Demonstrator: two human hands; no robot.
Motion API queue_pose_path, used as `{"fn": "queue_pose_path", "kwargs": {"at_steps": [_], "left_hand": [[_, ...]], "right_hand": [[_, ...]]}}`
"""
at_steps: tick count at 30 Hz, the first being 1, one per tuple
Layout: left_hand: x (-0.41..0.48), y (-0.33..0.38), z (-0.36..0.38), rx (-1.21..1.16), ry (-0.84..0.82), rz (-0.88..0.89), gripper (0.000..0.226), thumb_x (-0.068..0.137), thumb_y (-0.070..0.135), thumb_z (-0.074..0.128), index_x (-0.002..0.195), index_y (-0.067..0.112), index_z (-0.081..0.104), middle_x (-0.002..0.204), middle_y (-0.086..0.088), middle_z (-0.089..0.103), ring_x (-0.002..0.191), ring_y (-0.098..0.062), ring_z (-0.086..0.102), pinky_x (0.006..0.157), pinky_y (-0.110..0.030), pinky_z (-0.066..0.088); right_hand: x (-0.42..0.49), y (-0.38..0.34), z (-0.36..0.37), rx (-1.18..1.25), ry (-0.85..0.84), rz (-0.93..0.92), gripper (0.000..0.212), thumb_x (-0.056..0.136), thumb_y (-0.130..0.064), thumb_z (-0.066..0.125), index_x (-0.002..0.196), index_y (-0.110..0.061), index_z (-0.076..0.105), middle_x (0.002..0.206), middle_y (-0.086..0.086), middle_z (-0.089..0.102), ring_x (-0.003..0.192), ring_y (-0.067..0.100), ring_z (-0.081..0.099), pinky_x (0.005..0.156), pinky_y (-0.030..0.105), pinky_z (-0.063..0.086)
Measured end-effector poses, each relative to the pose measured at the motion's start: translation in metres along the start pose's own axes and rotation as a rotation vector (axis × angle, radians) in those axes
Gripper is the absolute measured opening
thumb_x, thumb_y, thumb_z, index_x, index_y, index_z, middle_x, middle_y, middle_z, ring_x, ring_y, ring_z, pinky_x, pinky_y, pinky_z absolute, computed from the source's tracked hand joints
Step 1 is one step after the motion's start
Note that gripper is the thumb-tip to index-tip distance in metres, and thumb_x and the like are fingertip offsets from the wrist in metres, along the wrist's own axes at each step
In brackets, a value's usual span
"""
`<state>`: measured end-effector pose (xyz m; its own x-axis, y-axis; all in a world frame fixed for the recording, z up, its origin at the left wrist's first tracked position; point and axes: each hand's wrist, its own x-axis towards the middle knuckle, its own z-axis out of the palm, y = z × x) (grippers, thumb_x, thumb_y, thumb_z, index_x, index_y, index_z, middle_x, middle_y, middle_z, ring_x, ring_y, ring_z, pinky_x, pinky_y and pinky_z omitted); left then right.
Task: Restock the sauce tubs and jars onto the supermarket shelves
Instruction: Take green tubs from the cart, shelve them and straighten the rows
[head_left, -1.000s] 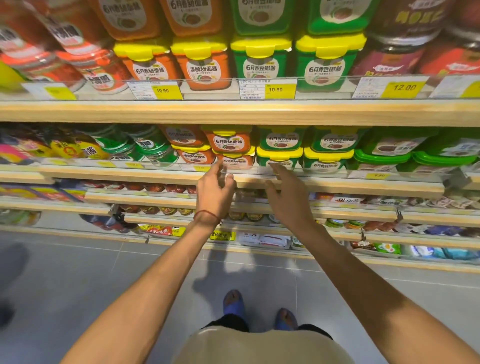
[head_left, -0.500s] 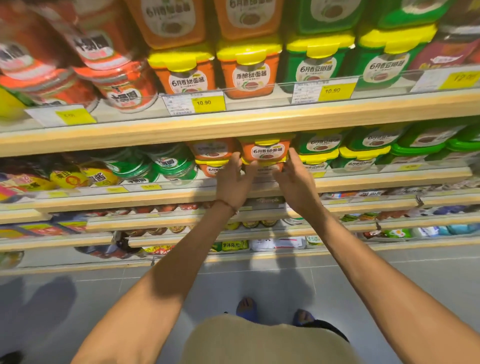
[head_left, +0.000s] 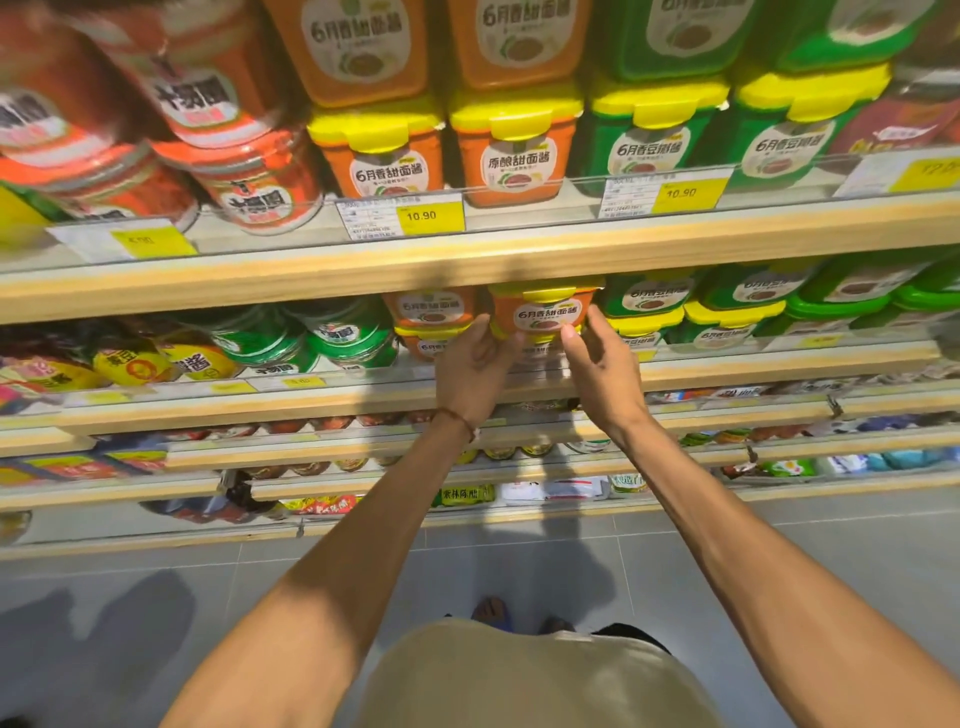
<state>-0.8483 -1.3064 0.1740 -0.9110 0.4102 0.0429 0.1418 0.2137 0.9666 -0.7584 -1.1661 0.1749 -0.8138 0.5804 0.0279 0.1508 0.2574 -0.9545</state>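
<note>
An orange sauce tub with a yellow lid sits on top of another tub at the front of the second shelf. My left hand grips its left side, fingers curled round the edge. My right hand holds its right side, thumb on the front and fingers round the far side. A second stack of orange tubs stands just to the left, and green tubs with yellow lids stand to the right.
The shelf above carries bigger orange tubs, green tubs and red jars, with yellow price tags on its edge. Green-lidded jars sit left on the second shelf. Lower shelves and grey floor lie below.
Both hands rose from the shelf's edge to the upper orange tub and closed on its two sides. My view tilted up toward the shelves.
</note>
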Motion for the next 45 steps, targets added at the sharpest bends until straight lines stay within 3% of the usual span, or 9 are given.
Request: {"fn": "queue_pose_path", "kwargs": {"at_steps": [8, 15, 20, 26, 30, 37, 39, 42, 45], "left_hand": [[0.001, -0.003, 0.003, -0.009, -0.011, -0.056, 0.008, 0.093, 0.033, 0.073, 0.094, 0.036, 0.065, 0.085, 0.021, 0.071, 0.085, 0.014, 0.065, 0.083, -0.015, 0.050], [0.010, 0.002, 0.007, 0.150, 0.057, -0.001, 0.063, 0.080, 0.066, 0.053, 0.079, 0.003, 0.053, 0.071, -0.022, 0.059, 0.065, -0.014, 0.046, 0.064, -0.037, 0.041], [0.007, 0.010, 0.011, 0.306, 0.191, 0.032, 0.052, 0.076, 0.065, 0.043, 0.070, 0.014, 0.051, 0.057, -0.011, 0.043, 0.057, -0.016, 0.037, 0.053, -0.007, 0.029], [0.006, 0.020, 0.013, 0.199, 0.159, -0.088, 0.078, 0.063, 0.076, 0.038, 0.086, 0.007, 0.066, 0.070, -0.005, 0.052, 0.073, -0.021, 0.046, 0.060, -0.026, 0.024], [0.003, 0.022, 0.012, 0.185, 0.153, -0.133, 0.073, 0.063, 0.076, 0.040, 0.083, 0.011, 0.065, 0.068, -0.004, 0.054, 0.073, -0.021, 0.047, 0.059, -0.032, 0.028], [-0.020, 0.022, -0.004, 0.187, 0.209, -0.079, 0.045, 0.088, 0.032, 0.061, 0.122, 0.005, 0.071, 0.110, -0.005, 0.075, 0.099, -0.018, 0.067, 0.079, -0.006, 0.039], [-0.027, 0.014, -0.017, 0.254, 0.266, -0.065, 0.029, 0.093, 0.022, 0.060, 0.114, 0.011, 0.076, 0.109, -0.008, 0.077, 0.100, -0.025, 0.069, 0.076, -0.015, 0.041], [-0.027, -0.003, -0.040, 0.237, 0.303, -0.140, 0.047, 0.085, 0.035, 0.050, 0.118, 0.009, 0.070, 0.111, -0.010, 0.073, 0.099, -0.032, 0.067, 0.080, -0.032, 0.051], [-0.024, -0.006, -0.062, 0.127, 0.301, -0.170, 0.064, 0.081, 0.034, 0.056, 0.138, 0.004, 0.054, 0.117, -0.019, 0.069, 0.109, -0.037, 0.066, 0.089, -0.044, 0.053]], "right_hand": [[0.003, 0.002, -0.001, -0.099, 0.076, 0.001, 0.070, 0.095, -0.067, 0.048, 0.148, -0.021, 0.051, 0.140, -0.003, 0.063, 0.129, 0.012, 0.059, 0.109, 0.042, 0.049], [0.008, -0.001, 0.003, -0.219, 0.125, 0.008, 0.064, 0.099, -0.065, 0.044, 0.139, -0.016, 0.057, 0.120, 0.001, 0.072, 0.116, 0.024, 0.064, 0.100, 0.041, 0.052], [0.009, 0.000, 0.007, -0.269, 0.176, 0.045, 0.053, 0.104, -0.052, 0.047, 0.138, -0.013, 0.059, 0.103, 0.002, 0.074, 0.107, 0.029, 0.062, 0.081, 0.027, 0.035], [0.007, -0.010, 0.007, -0.275, 0.182, 0.099, 0.061, 0.105, -0.050, 0.048, 0.151, -0.010, 0.048, 0.133, 0.014, 0.066, 0.133, 0.037, 0.047, 0.102, 0.040, 0.039], [0.002, -0.012, 0.012, -0.246, 0.168, 0.093, 0.055, 0.104, -0.051, 0.048, 0.146, -0.016, 0.053, 0.124, 0.011, 0.070, 0.124, 0.037, 0.055, 0.098, 0.039, 0.042], [-0.034, -0.019, 0.027, -0.129, 0.198, 0.141, 0.056, 0.101, -0.028, 0.053, 0.155, -0.020, 0.041, 0.107, -0.001, 0.065, 0.113, 0.021, 0.058, 0.089, 0.027, 0.037], [-0.044, -0.026, 0.034, -0.059, 0.201, 0.137, 0.053, 0.096, -0.022, 0.053, 0.148, -0.017, 0.051, 0.104, -0.001, 0.069, 0.098, 0.011, 0.062, 0.079, 0.019, 0.042], [-0.049, -0.035, 0.050, 0.062, 0.155, 0.117, 0.050, 0.091, -0.010, 0.053, 0.141, -0.014, 0.057, 0.084, 0.000, 0.066, 0.071, -0.005, 0.054, 0.063, 0.010, 0.041], [-0.043, -0.044, 0.067, 0.106, -0.007, 0.114, 0.058, 0.094, -0.008, 0.052, 0.151, -0.016, 0.047, 0.095, 0.003, 0.064, 0.085, 0.001, 0.054, 0.074, 0.018, 0.048]]}}
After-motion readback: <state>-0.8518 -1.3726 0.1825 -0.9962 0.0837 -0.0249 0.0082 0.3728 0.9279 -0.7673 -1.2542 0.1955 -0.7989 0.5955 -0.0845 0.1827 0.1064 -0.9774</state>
